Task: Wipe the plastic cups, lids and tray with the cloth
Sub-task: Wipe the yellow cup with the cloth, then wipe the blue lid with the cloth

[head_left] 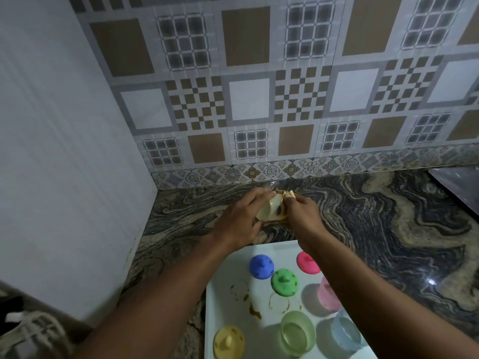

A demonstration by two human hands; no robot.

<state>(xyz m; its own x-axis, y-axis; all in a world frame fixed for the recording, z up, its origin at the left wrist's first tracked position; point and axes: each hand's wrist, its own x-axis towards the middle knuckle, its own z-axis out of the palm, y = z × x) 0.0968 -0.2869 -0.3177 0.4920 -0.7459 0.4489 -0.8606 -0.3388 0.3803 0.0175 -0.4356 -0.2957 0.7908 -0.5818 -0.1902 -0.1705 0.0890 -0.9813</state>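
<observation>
Above the counter behind the tray, my left hand [242, 218] grips a pale yellow plastic cup [269, 209] tipped on its side. My right hand [303, 215] pinches a yellowish cloth [366, 194] pushed into the cup's mouth; most of the cloth is hidden. On the white tray [225, 301] lie a blue lid [261, 266], a green lid [284, 281], a pink lid [307, 263] and a yellow lid [228, 342]. A green cup [298, 336], a pink cup [328, 297] and a blue cup [346, 332] stand on it. Brown stains [255, 312] mark the tray.
The tray sits on a dark marbled stone counter [388, 229] in a corner, with a white panel [64, 151] at left and a tiled wall [259, 99] behind. A metal edge [456, 182] shows at the far right. A white wire object [33, 335] sits bottom left.
</observation>
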